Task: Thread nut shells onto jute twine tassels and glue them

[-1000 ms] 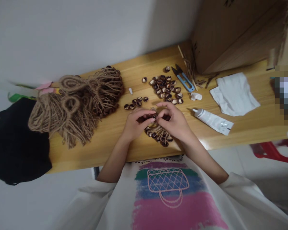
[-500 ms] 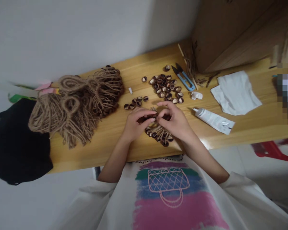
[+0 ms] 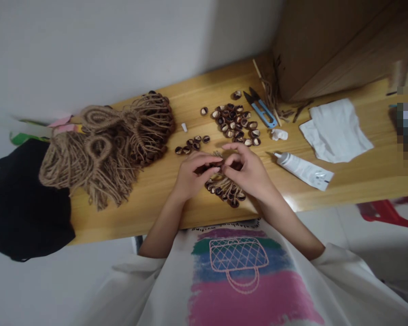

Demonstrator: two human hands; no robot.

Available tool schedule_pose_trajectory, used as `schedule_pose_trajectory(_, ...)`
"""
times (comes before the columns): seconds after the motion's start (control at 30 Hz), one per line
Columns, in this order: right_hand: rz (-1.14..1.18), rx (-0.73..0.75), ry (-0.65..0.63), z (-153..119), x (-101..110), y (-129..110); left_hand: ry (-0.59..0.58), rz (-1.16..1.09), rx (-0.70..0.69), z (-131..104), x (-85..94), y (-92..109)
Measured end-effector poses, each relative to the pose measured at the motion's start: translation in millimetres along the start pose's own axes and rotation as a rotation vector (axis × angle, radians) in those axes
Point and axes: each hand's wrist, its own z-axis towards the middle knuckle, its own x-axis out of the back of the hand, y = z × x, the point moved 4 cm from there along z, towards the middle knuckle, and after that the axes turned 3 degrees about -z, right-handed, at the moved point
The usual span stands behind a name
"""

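My left hand and my right hand meet fingertip to fingertip over the table, both closed around something small and dark, probably a brown shell, mostly hidden by the fingers. Under and in front of them lies a bundle of twine cords with brown shells at the cord ends. Beyond my hands is a pile of loose brown shells, some showing pale insides. Several more shells lie above my left hand. A white tube with a pointed nozzle rests to the right of my right hand.
Knotted twine bundles cover the left of the wooden table, beside a black cloth. Blue-handled snips, a crumpled tissue, a white cloth and a cardboard box are at the right. A small white cap lies mid-table.
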Motion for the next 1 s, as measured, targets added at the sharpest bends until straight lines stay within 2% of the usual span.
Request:
schedule_pose_trajectory(0.6,-0.006,0.018,0.001,-0.6,1.1,-0.3,0.017,-0.016,-0.013,-0.1,-0.4,-0.5)
schedule_pose_trajectory(1.0,-0.036,0.003,0.006,-0.7,1.0,-2.0,0.003,-0.026,0.027,-0.1,-0.1,-1.2)
